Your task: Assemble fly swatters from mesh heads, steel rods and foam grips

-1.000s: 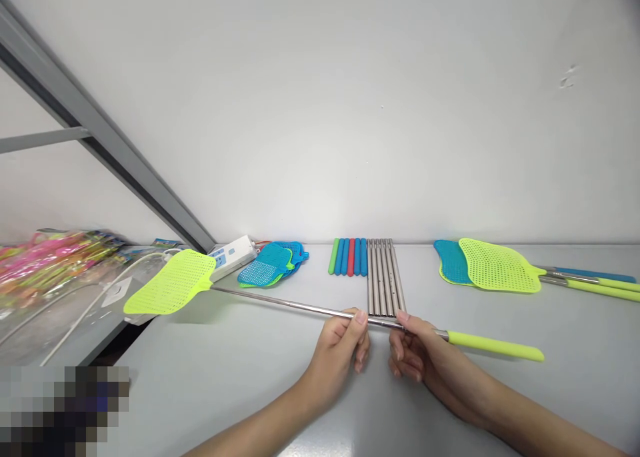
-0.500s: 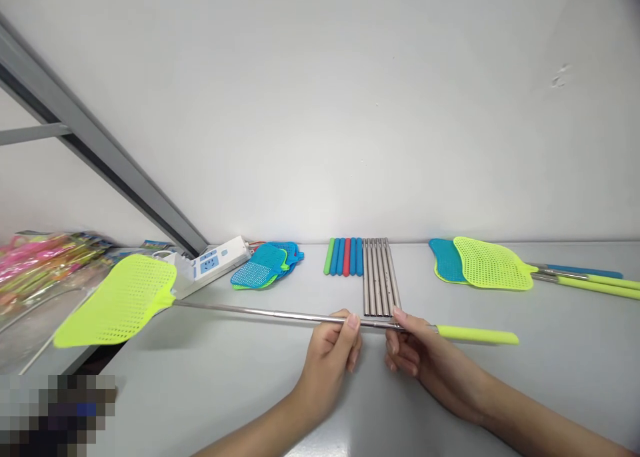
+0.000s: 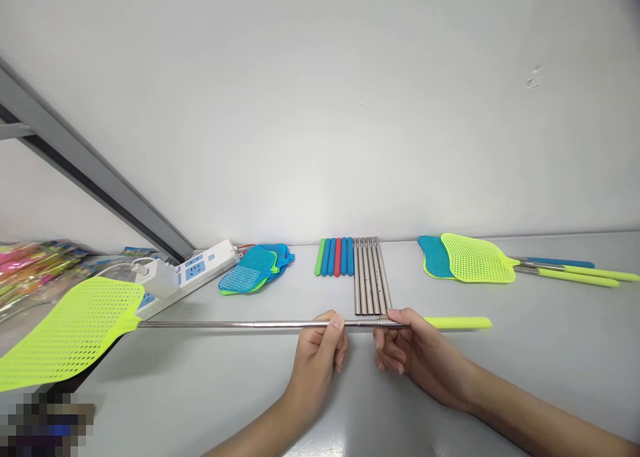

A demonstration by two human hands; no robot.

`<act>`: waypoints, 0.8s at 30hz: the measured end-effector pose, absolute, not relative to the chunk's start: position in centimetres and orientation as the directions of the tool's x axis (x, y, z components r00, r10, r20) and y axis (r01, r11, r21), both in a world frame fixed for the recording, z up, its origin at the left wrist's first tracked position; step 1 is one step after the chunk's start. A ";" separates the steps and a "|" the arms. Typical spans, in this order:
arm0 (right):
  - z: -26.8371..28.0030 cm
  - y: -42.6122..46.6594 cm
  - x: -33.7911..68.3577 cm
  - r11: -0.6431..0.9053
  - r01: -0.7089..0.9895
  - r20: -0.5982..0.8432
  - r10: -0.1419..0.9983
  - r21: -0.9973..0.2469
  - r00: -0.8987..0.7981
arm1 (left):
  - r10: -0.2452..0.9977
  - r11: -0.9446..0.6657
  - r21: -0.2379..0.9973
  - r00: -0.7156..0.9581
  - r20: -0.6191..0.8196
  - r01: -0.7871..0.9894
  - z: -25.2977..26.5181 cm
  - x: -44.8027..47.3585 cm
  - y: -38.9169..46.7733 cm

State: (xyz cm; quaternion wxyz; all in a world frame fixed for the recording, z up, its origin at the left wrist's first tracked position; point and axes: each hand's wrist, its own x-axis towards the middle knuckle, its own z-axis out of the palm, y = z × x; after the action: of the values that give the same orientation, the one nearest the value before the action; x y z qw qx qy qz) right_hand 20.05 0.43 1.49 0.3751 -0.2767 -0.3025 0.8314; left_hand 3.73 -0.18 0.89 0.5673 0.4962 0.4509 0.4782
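A fly swatter (image 3: 210, 324) with a yellow-green mesh head, a telescopic metal rod and a yellow-green grip lies crosswise in front of me, held above the table. My left hand (image 3: 323, 354) pinches the rod near its middle, thumb on top. Closer to the grip, my right hand (image 3: 410, 350) is closed on the thicker end of the rod, its lower fingers curled loosely. Just behind the hands lies a row of metal rods (image 3: 370, 280). Beside them are several coloured grip sleeves (image 3: 337, 257) in green, blue and red.
Loose blue and green swatter heads (image 3: 253, 269) lie left of the sleeves, near a white power strip (image 3: 205, 267). Swatters with handles (image 3: 480, 260) are stacked at the right. Plastic-wrapped colourful goods (image 3: 35, 270) and a grey metal frame (image 3: 100, 157) stand at the left.
The swatter's head end has swung lower and leftward, partly leaving the picture, and its rod appears longer. Both hands keep their hold. The whole view has shifted slightly.
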 end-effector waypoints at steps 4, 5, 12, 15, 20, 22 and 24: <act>1.4 0.3 20.2 -0.508 -0.450 -0.184 0.788 -0.735 -0.588 | 0.985 0.051 0.991 0.172 -0.029 -0.124 0.7 3.5 -0.3; 1.4 0.3 20.2 -0.510 -0.442 -0.178 0.780 -0.738 -0.601 | 0.983 0.049 0.990 0.183 -0.024 -0.129 0.7 3.5 -0.3; 1.4 -0.5 19.7 -0.599 -0.390 -0.147 0.655 -0.699 -0.741 | 0.942 0.056 0.997 0.333 -0.033 -0.059 1.7 3.6 -0.5; 1.2 -0.7 19.6 -0.604 -0.379 -0.156 0.648 -0.701 -0.745 | 0.917 0.061 0.997 0.392 -0.072 0.041 2.3 3.7 -0.4; 1.1 -0.6 19.6 -0.624 -0.367 -0.188 0.644 -0.690 -0.742 | 0.888 0.136 0.989 0.437 -0.145 0.052 2.5 3.8 -0.4; 1.2 -0.7 19.5 -0.604 -0.354 -0.189 0.653 -0.714 -0.734 | 0.867 0.174 0.985 0.472 -0.161 0.016 2.4 3.8 -0.5; 1.2 -0.8 19.5 -0.540 -0.323 -0.179 0.681 -0.777 -0.710 | 0.854 0.179 0.983 0.490 -0.173 0.035 2.5 3.7 -0.5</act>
State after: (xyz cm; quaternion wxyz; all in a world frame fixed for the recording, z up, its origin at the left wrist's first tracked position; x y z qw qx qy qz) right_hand 19.49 -0.81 1.20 0.2970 -0.2380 -0.3763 0.8447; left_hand 3.69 -0.52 2.48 0.6571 0.5597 0.3974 0.3116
